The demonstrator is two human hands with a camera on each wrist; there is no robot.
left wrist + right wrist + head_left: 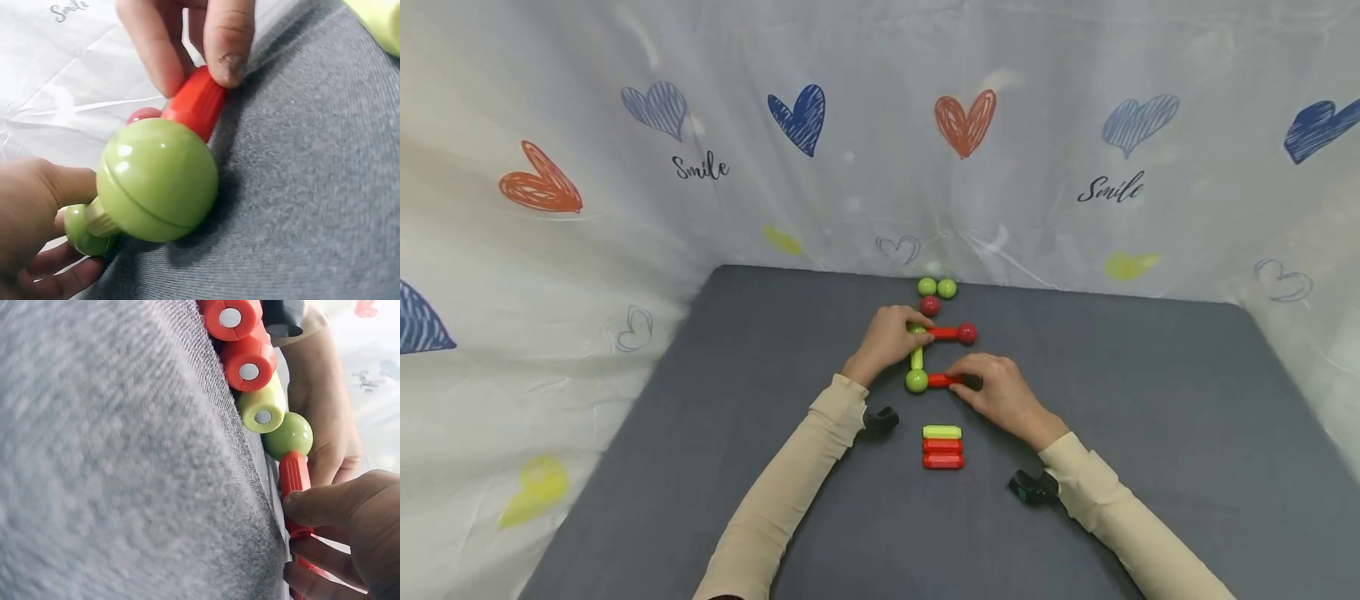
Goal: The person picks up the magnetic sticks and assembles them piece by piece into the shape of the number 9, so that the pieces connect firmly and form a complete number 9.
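My left hand [891,337] grips the far green ball [78,234], where a yellow-green rod [917,359] and a red rod [945,333] meet. That red rod ends in a red ball [967,333]. At the near end of the yellow-green rod is another green ball [917,381], touched by a second red rod [294,475]. My right hand [1000,392] pinches this second rod between thumb and fingers; its right end is partly hidden by the fingers in the head view.
Two green balls [927,287] and a red ball [929,306] lie near the table's far edge. Closer to me, a yellow-green rod [942,432] and two red rods [943,461] lie side by side on the grey cloth [737,350]. A printed curtain [865,167] hangs behind.
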